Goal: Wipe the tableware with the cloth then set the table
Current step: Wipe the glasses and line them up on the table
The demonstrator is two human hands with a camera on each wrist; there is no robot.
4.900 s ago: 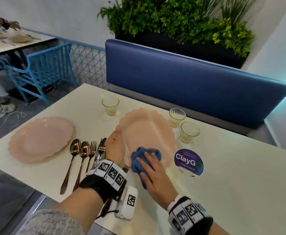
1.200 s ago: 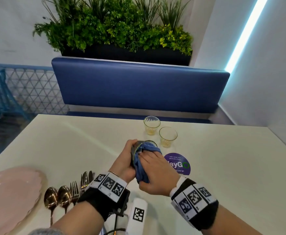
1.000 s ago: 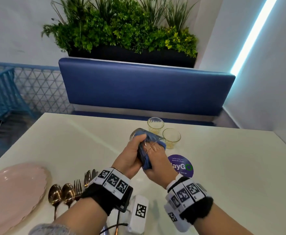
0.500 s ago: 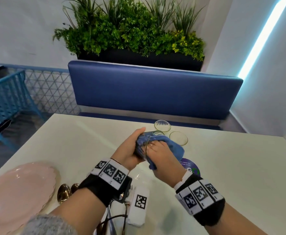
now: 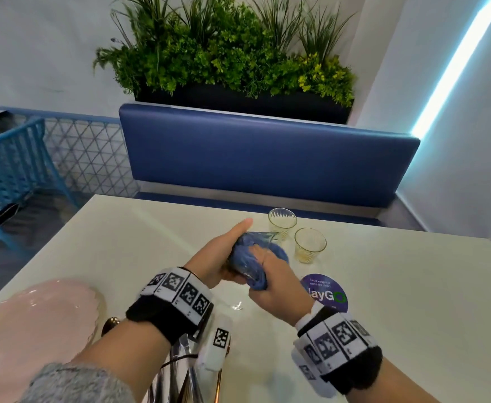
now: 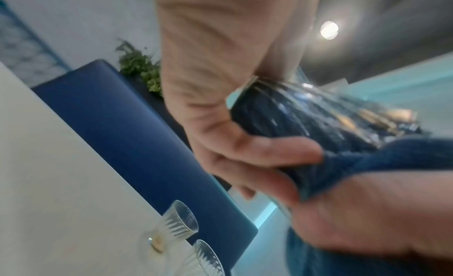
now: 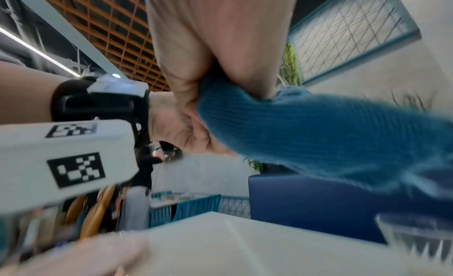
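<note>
Glass (image 5: 260,238) held tilted above the table (image 5: 384,301), mouth toward the right hand (image 5: 273,282), so the cloth (image 5: 248,261) can be worked inside. Left hand (image 5: 218,261) grips the glass: fingers (image 6: 267,150) curled round its wall, thumb extended along the top. Right hand's fingers are bunched on the cloth, part stuffed into the glass, the rest trailing below the palm. Two more glasses (image 5: 309,245) stand just beyond; pink plate (image 5: 34,327) lies well apart to the left.

Bright cyan light strip (image 5: 453,62) lights the head view; wrist views blurred
</note>
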